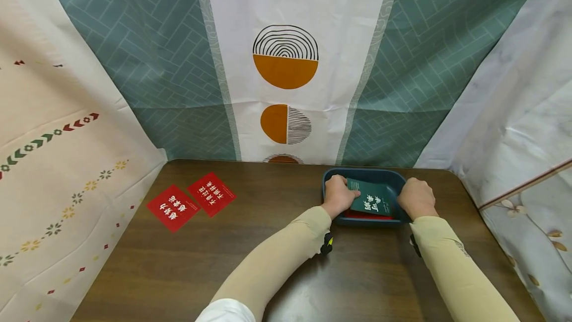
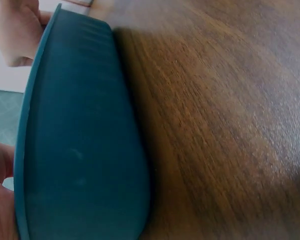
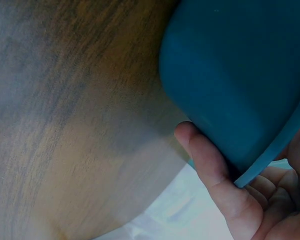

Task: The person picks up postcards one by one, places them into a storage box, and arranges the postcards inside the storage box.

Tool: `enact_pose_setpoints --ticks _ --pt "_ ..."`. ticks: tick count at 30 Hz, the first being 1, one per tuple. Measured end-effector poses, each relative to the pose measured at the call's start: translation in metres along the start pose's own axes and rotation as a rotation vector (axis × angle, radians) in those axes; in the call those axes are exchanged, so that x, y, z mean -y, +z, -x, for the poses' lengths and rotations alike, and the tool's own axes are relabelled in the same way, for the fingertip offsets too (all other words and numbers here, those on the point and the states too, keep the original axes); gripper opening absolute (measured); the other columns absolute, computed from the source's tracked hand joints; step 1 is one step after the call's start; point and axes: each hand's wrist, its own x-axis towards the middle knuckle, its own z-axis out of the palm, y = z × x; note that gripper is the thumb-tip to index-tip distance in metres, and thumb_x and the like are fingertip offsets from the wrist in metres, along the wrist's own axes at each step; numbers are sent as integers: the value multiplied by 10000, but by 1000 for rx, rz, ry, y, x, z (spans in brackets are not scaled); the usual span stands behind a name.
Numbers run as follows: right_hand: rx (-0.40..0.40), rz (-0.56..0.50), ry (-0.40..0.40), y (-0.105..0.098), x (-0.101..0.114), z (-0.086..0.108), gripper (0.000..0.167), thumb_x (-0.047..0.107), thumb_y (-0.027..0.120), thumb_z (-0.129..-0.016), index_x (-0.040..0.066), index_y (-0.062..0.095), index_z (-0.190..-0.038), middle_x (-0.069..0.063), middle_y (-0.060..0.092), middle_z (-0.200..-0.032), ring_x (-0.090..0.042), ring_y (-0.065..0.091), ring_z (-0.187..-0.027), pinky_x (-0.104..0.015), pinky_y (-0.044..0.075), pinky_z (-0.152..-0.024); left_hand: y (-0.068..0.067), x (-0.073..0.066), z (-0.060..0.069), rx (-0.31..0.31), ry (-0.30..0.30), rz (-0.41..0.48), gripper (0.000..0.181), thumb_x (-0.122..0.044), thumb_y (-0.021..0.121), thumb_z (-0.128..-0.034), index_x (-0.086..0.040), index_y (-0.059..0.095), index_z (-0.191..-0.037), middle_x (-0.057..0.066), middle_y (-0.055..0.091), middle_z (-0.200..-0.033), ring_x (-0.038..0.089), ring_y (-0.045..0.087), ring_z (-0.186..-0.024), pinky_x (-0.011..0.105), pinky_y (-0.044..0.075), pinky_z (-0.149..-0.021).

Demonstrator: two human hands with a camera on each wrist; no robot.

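A dark blue-green plastic bin [image 1: 396, 183] stands on the table near its far edge, right of the middle. My left hand [image 1: 338, 197] grips the bin's left rim, thumb reaching inside. The opposite rim is held by my right hand [image 1: 416, 198]; the right wrist view shows a finger of that hand [image 3: 205, 160] against the outer wall [image 3: 225, 80]. Inside the bin lies a dark green card [image 1: 371, 197] with white characters, with something red [image 1: 368, 215] showing beneath it. From the left wrist, the bin's outer side [image 2: 80, 130] appears close to the tabletop.
Two red cards with white characters, one nearer [image 1: 173, 207] and one farther back [image 1: 212, 194], lie on the brown wooden table [image 1: 268, 242] at the left. A patterned curtain [image 1: 286, 118] hangs behind the table, and light cloths hang at both sides.
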Motion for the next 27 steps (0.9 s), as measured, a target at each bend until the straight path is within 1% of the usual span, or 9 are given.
enact_pose_setpoints --ticks 2,4,7,11,16,18,20,24,27 --pt "-3 2 6 0 0 1 367 117 578 -770 -175 568 -993 -397 580 -971 -490 596 -774 -517 507 -542 1 0 0 -11 -17 -39 512 -242 807 -729 -159 366 -483 -49 234 -416 119 306 -375 254 229 -415" --pt "-5 0 8 0 1 2 364 125 589 -768 -169 576 -981 -391 585 -963 -481 598 -767 -516 507 -545 2 0 0 -3 -39 -74 450 -260 804 -733 -121 436 -514 -38 267 -421 131 359 -390 257 278 -418" --pt "-9 -1 9 0 0 2 385 160 617 -770 -168 582 -970 -389 587 -956 -474 598 -758 -510 505 -539 2 -1 1 5 -46 -104 356 -264 803 -734 -91 539 -569 -29 354 -436 128 448 -438 248 373 -446" --pt "-11 -1 12 -1 0 1 427 204 638 -777 -168 580 -979 -392 585 -965 -475 599 -765 -499 500 -526 5 -1 2 24 -57 -124 384 -270 795 -738 -128 511 -522 -25 403 -441 141 499 -454 257 413 -452" --pt "-2 5 13 0 1 -1 382 147 604 -772 -165 577 -990 -393 583 -975 -481 599 -776 -492 500 -522 4 -2 2 45 -87 -159 396 -290 786 -739 -144 502 -506 -24 417 -458 148 502 -474 264 417 -461" --pt "-1 9 8 1 2 -2 360 124 588 -770 -163 579 -987 -392 584 -973 -483 598 -778 -492 501 -523 3 -3 3 47 -86 -178 385 -284 776 -741 -148 500 -510 -26 426 -477 146 499 -490 263 415 -463" --pt "-4 10 2 1 2 -2 354 125 587 -771 -160 583 -982 -388 587 -968 -485 597 -780 -494 501 -526 0 -4 4 46 -77 -193 380 -267 761 -743 -153 485 -508 -31 421 -489 144 485 -498 262 405 -458" --pt "-17 12 -6 2 1 -1 374 157 602 -779 -160 585 -976 -387 589 -960 -488 595 -777 -502 502 -533 -4 -6 8 65 -39 -221 418 -196 688 -768 -173 388 -477 -48 303 -465 145 396 -446 271 345 -406" --pt "-21 12 3 2 -1 0 383 163 604 -777 -163 582 -977 -389 588 -965 -490 593 -782 -510 503 -539 -6 -7 12 71 11 -251 445 -158 643 -783 -183 332 -466 -61 228 -454 133 324 -416 271 299 -383"
